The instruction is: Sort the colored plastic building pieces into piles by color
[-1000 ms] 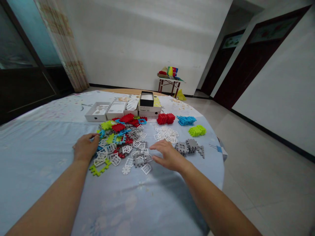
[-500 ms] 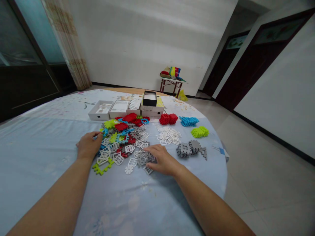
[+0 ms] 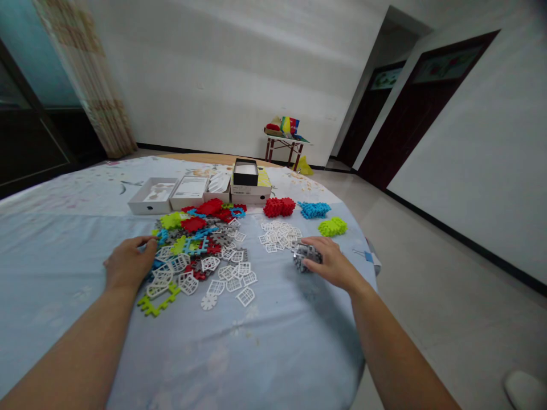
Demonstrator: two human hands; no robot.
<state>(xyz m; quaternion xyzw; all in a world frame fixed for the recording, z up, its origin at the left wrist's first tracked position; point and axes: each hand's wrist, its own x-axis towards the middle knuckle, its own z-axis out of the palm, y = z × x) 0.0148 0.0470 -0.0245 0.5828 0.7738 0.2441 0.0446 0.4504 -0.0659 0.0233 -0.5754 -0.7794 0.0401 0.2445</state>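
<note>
My right hand (image 3: pixel 331 259), fingers curled round, holds grey interlocking building pieces (image 3: pixel 302 256) at the grey stack on the right; the hand covers most of that stack. At the left edge of a mixed heap rests my left hand (image 3: pixel 130 262), its fingers curled in; whatever is in them is hidden. The heap has red plates (image 3: pixel 194 224), lime-green pieces (image 3: pixel 172 219), light-blue frames (image 3: pixel 196 245) and white lattice windows (image 3: pixel 179 263). A lime-green notched frame (image 3: pixel 159 307) and a white toothed disc (image 3: pixel 209 301) lie at its near side.
Sorted piles stand on the right: red pieces (image 3: pixel 279 207), blue pieces (image 3: pixel 314 209), lime-green pieces (image 3: pixel 333 226) and white windows (image 3: pixel 280 234). White boxes (image 3: pixel 137 206) and a small black box (image 3: pixel 245 177) line the back. A blue clip (image 3: pixel 368 257) grips the tablecloth's right edge.
My right hand has moved right from the mixed heap to the grey stack, carrying grey pieces and uncovering white windows. My left hand stays beside the heap. The view has turned slightly right.
</note>
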